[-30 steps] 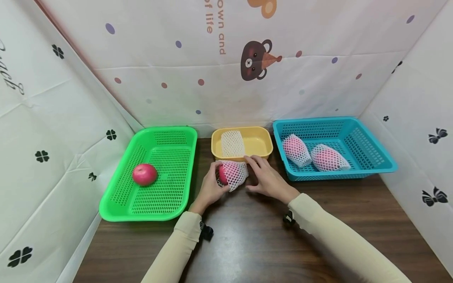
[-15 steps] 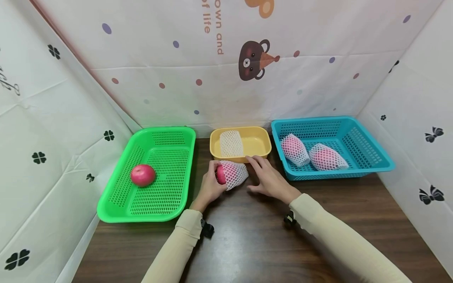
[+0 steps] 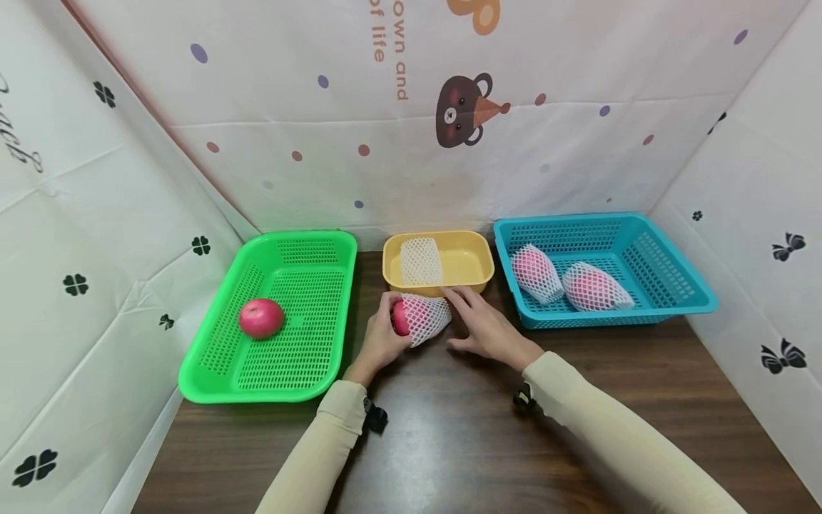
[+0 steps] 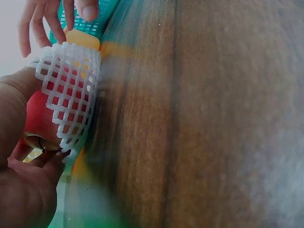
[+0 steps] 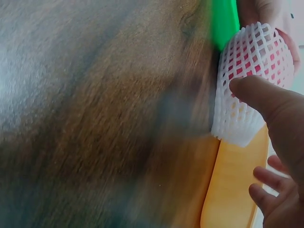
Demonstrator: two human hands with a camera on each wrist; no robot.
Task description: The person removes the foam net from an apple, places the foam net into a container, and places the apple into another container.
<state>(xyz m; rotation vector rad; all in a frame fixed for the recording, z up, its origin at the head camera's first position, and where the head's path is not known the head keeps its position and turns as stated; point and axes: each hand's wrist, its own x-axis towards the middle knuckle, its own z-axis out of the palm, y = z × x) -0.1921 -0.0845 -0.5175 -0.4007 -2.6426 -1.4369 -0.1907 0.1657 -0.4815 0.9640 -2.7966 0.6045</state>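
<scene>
In the head view my left hand (image 3: 380, 341) grips a red apple (image 3: 400, 318) whose right part is covered by a white foam net sleeve (image 3: 429, 321). The left wrist view shows the apple's stem end (image 4: 40, 141) bare, with fingertips at the net's rim. My right hand (image 3: 489, 330) is just right of the net's narrow end, fingers spread and loosely bent, not closed round it. From the right wrist, the thumb (image 5: 247, 88) appears over the net; whether it touches is unclear. Behind both hands lies a yellow tray (image 3: 465, 265) with flat white foam nets (image 3: 421, 261).
A green basket (image 3: 349, 314) on the left holds one bare red apple (image 3: 261, 318). On the right, a blue basket (image 3: 674, 275) contains two netted apples, one left (image 3: 536, 273) and one right (image 3: 596, 288). Patterned cloth (image 3: 289, 86) hangs behind the brown table (image 3: 443, 442).
The net's loose edge beside my left hand has drawn in, and the net sits closer round the apple. Both hands have hardly moved; the view shifted slightly.
</scene>
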